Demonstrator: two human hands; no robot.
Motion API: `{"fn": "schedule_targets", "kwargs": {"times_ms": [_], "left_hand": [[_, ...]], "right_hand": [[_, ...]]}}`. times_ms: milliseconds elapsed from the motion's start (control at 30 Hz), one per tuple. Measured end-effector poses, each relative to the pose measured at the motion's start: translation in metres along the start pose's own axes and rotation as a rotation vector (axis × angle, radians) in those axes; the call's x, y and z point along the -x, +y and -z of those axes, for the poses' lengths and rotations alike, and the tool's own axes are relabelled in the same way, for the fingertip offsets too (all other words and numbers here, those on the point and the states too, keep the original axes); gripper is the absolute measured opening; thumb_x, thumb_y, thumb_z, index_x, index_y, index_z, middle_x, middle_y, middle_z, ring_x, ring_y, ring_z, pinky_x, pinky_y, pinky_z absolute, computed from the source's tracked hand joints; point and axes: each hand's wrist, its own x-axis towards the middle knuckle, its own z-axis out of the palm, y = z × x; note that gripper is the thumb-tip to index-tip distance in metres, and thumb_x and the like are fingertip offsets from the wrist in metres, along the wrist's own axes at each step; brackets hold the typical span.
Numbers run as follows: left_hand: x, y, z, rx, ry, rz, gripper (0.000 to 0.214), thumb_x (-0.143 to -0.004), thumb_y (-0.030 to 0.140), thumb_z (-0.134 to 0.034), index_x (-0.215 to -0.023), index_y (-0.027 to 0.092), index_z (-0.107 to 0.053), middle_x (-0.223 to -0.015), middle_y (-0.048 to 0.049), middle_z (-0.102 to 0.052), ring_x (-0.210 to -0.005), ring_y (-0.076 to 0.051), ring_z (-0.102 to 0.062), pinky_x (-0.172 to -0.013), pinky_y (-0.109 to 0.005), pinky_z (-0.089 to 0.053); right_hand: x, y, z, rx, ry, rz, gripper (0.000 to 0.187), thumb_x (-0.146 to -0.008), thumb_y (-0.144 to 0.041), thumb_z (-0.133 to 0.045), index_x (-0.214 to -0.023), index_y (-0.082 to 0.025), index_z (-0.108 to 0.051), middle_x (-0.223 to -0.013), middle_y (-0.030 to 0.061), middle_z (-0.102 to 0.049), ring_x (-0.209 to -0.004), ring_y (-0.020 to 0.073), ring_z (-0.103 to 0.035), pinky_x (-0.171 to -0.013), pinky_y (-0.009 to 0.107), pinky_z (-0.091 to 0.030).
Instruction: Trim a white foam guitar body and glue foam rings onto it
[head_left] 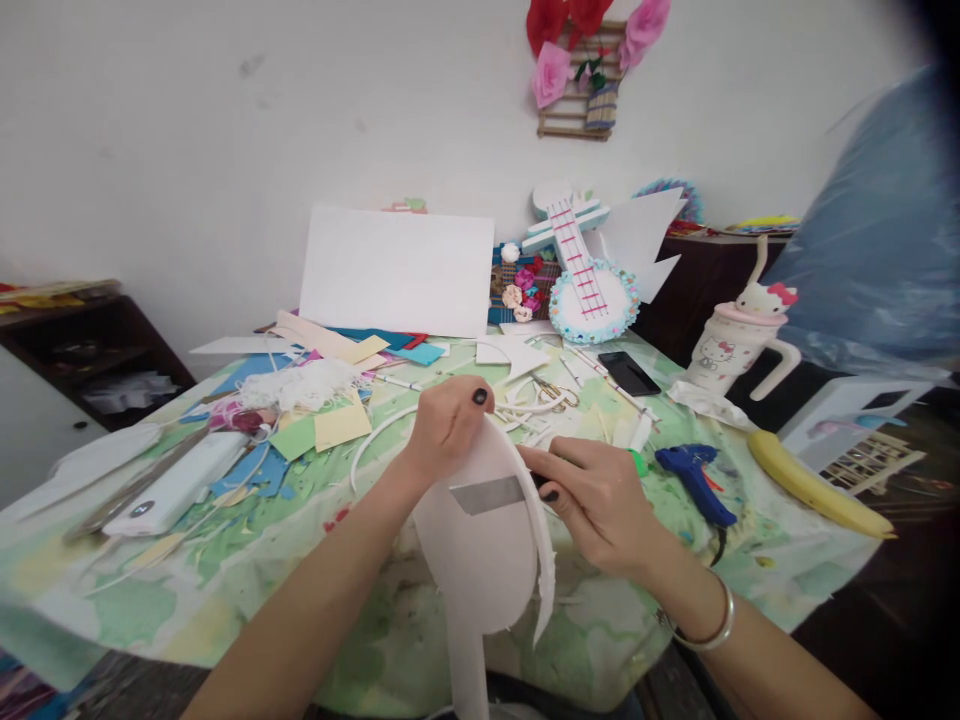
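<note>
My left hand (448, 430) is closed on the top edge of a white foam board cutout (487, 575), rounded with a narrow neck pointing down toward me. A grey rectangular patch (489, 494) shows on its face. Along the cutout's right side runs a curved, ragged-edged white strip (546, 575). My right hand (604, 500) is closed at that edge around a slim tool; only a dark part by the fingertips and a green end (638, 461) show. Its index finger lies along the rim. Beyond my hands lie curved white offcuts (375, 440) and gold-handled scissors (556, 392).
A blue glue gun (697, 485), a banana (817, 485), a phone (628, 374) and a lidded cup (731, 345) stand or lie at right. Paper scraps (341, 425) and a white power bank (176, 485) cover the left. Behind are a white board (397, 270) and a banjo-shaped craft (592, 300).
</note>
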Motion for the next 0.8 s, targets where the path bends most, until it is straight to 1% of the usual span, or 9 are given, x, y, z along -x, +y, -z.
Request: {"fn": "schedule_targets", "kwargs": {"times_ms": [67,133,200,233,300,367,567,700,800], "left_hand": [[0.004,-0.004,-0.001,0.05,0.101,0.18,0.046,-0.092,0.04,-0.026,-0.068,0.017,-0.058,-0.066,-0.004,-0.059,-0.065,-0.014,-0.053,-0.065,-0.027,-0.04],[0.008,-0.01,-0.004,0.086,0.176,0.375,0.046,-0.09,0.043,-0.031,-0.064,0.017,-0.058,-0.063,-0.0028,-0.058,-0.063,-0.014,-0.052,-0.063,-0.026,-0.039],[0.01,-0.016,-0.007,0.113,0.199,0.509,0.045,-0.087,0.045,-0.037,-0.054,0.017,-0.052,-0.053,0.0001,-0.05,-0.054,-0.012,-0.046,-0.055,-0.025,-0.035],[0.01,-0.018,-0.009,0.121,0.206,0.54,0.046,-0.086,0.045,-0.04,-0.05,0.017,-0.046,-0.049,0.0018,-0.043,-0.049,-0.011,-0.04,-0.051,-0.025,-0.031],[0.009,-0.02,-0.011,0.135,0.212,0.547,0.047,-0.085,0.044,-0.042,-0.046,0.018,-0.032,-0.045,0.0039,-0.028,-0.045,-0.009,-0.028,-0.047,-0.026,-0.024],[0.007,-0.019,-0.011,0.151,0.196,0.522,0.046,-0.084,0.041,-0.041,-0.047,0.019,-0.025,-0.046,0.0045,-0.02,-0.045,-0.008,-0.022,-0.047,-0.027,-0.02],[0.003,-0.016,-0.005,0.179,0.148,0.477,0.041,-0.082,0.035,-0.041,-0.047,0.019,-0.026,-0.046,0.0043,-0.02,-0.046,-0.008,-0.023,-0.048,-0.027,-0.02],[0.003,-0.016,-0.003,0.189,0.165,0.494,0.041,-0.081,0.033,-0.041,-0.045,0.019,-0.025,-0.045,0.0043,-0.02,-0.044,-0.008,-0.023,-0.047,-0.027,-0.02],[0.004,-0.017,-0.002,0.132,0.184,0.458,0.042,-0.081,0.034,-0.042,-0.045,0.019,-0.026,-0.045,0.0043,-0.019,-0.044,-0.008,-0.023,-0.046,-0.027,-0.019]], "right_hand": [[0.001,0.001,0.0,0.012,0.012,0.002,0.039,-0.093,-0.032,-0.029,-0.122,-0.021,-0.053,-0.069,0.0013,-0.046,-0.061,0.0146,-0.041,-0.058,0.028,-0.026],[0.003,0.002,-0.001,0.025,0.018,0.005,0.04,-0.093,-0.031,-0.03,-0.125,-0.021,-0.051,-0.069,0.0012,-0.046,-0.061,0.0146,-0.041,-0.059,0.028,-0.026],[0.003,0.002,-0.001,0.031,0.018,0.006,0.041,-0.093,-0.031,-0.03,-0.128,-0.021,-0.049,-0.069,0.0012,-0.045,-0.061,0.0146,-0.041,-0.058,0.028,-0.026],[0.003,0.001,-0.001,0.033,0.017,0.009,0.041,-0.093,-0.03,-0.03,-0.129,-0.021,-0.048,-0.069,0.0013,-0.045,-0.061,0.0147,-0.041,-0.058,0.028,-0.026],[0.003,-0.001,0.0,0.043,0.016,0.014,0.042,-0.093,-0.03,-0.031,-0.131,-0.021,-0.046,-0.069,0.0012,-0.045,-0.061,0.0146,-0.041,-0.058,0.028,-0.026],[0.003,-0.004,0.001,0.054,0.016,0.021,0.043,-0.092,-0.03,-0.03,-0.132,-0.022,-0.046,-0.069,0.0011,-0.045,-0.06,0.0146,-0.04,-0.058,0.029,-0.025],[0.004,-0.008,0.004,0.068,0.026,0.042,0.043,-0.092,-0.029,-0.033,-0.132,-0.022,-0.046,-0.069,0.0007,-0.044,-0.06,0.0142,-0.039,-0.057,0.028,-0.025],[0.009,-0.003,0.004,0.042,0.026,0.004,0.043,-0.092,-0.03,-0.032,-0.131,-0.021,-0.048,-0.068,0.0007,-0.043,-0.059,0.0138,-0.039,-0.056,0.028,-0.026],[0.011,-0.002,0.003,0.036,0.025,0.007,0.043,-0.093,-0.03,-0.03,-0.13,-0.02,-0.049,-0.068,0.0008,-0.043,-0.059,0.0136,-0.04,-0.056,0.028,-0.026]]}}
